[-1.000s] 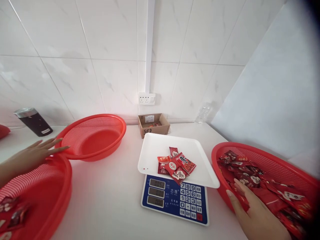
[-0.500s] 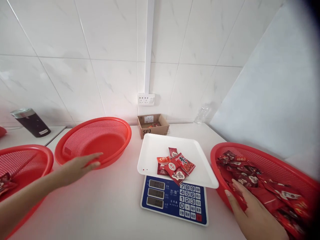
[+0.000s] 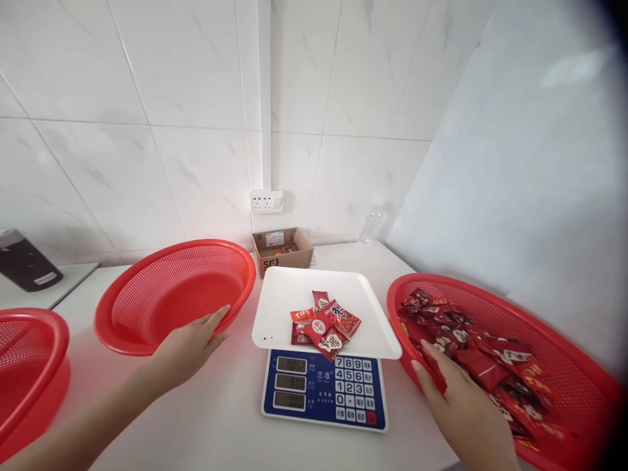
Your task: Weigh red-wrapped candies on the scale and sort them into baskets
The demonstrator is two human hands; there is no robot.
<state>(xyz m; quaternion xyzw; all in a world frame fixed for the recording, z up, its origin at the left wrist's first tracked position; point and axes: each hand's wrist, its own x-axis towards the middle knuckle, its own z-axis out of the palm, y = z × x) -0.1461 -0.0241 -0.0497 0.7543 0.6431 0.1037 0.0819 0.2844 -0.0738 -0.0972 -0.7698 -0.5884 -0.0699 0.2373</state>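
Several red snack packets [image 3: 324, 324] lie in a loose pile on the white tray [image 3: 279, 294] of a blue scale [image 3: 324, 392]. My left hand [image 3: 193, 343] is at the near right rim of a red basket [image 3: 118, 288], thumb and fingers apart, holding nothing. Over the near left edge of another red basket [image 3: 554, 327], my right hand [image 3: 458, 402] has its thumb and fingers apart with nothing between them. Many red packets [image 3: 481, 360] fill that right basket.
A small cardboard box [image 3: 289, 261] with a few packets stands behind the tray. Clear plastic [image 3: 371, 227] rests near the wall. At the left are another red basket [image 3: 29, 366] and a dark cup [image 3: 27, 265].
The view has turned, so the scale and right basket appear further left. My left hand has moved right and nearer, to the basket's rim. The packets on the tray look unchanged.
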